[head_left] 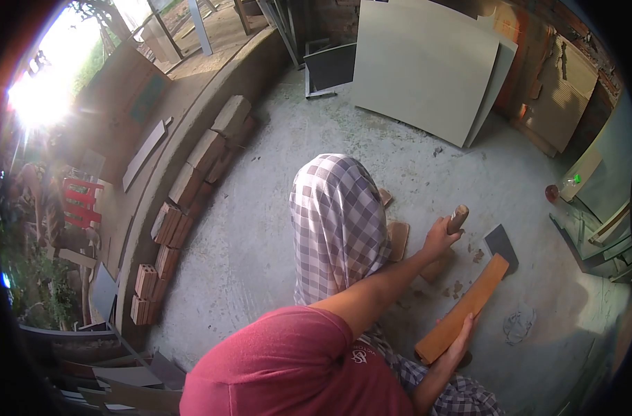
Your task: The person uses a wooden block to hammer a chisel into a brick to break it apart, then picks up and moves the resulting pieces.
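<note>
My left hand (441, 238) is closed around a short wooden handle (457, 219). The handle's rounded end sticks out above the fist; its other end is hidden. In my right hand (460, 340) is a long orange-brown wooden board (465, 305), gripped along its lower edge. The board slants up and away, and its far end overlaps a dark grey flat piece (502, 248) on the floor. Below my left forearm lies a brown block (437, 267), partly covered. A brown tile (398, 240) shows beside my knee, under checked cloth (337, 215).
Crumpled clear plastic (519, 324) lies right of the board. Glass panes (600, 236) and a green-capped bottle (566, 186) stand at the right. Large pale panels (423, 66) lean at the back. Hollow bricks (167, 222) line the low curved wall at the left.
</note>
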Motion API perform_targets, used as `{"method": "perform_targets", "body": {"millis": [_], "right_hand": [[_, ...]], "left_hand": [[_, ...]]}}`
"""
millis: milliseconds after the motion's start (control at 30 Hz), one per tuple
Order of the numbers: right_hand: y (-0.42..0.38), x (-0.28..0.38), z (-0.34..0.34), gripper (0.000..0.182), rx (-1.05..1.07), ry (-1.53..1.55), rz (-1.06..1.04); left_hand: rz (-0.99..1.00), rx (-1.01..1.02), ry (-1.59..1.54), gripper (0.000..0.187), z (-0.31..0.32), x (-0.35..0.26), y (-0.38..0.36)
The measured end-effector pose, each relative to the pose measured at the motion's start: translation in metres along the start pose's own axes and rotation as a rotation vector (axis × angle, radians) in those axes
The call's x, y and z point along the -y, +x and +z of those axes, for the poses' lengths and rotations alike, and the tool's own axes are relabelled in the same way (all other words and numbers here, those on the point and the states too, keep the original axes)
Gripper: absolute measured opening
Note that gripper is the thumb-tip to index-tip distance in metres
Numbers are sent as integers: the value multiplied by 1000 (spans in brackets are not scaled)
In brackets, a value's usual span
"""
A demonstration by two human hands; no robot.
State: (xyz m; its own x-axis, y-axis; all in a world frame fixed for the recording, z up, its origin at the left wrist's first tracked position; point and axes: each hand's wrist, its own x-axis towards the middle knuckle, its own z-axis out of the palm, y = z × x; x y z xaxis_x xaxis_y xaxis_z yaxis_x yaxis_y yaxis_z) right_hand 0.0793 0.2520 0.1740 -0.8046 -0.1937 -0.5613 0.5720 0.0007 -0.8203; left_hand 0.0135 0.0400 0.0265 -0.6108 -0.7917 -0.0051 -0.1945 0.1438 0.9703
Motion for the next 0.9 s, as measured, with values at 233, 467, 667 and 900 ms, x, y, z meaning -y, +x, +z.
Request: {"method": "perform_targets", "body": {"millis": [233,467,667,900], "right_hand": [[5,-3,-1,63,26,-69,-72],[7,11,-7,68,2,3,-29],[19,-4,-14,61,41,10,-96],[33,-23,-23,63,63,-58,-148]], "left_hand": [[-70,-55,-51,37,1,13,8],[-156,-15,-31,35,-5,9,38],[-187,51,-44,39,-1,5,35],[-121,114,-57,38,14,-2,17]]}}
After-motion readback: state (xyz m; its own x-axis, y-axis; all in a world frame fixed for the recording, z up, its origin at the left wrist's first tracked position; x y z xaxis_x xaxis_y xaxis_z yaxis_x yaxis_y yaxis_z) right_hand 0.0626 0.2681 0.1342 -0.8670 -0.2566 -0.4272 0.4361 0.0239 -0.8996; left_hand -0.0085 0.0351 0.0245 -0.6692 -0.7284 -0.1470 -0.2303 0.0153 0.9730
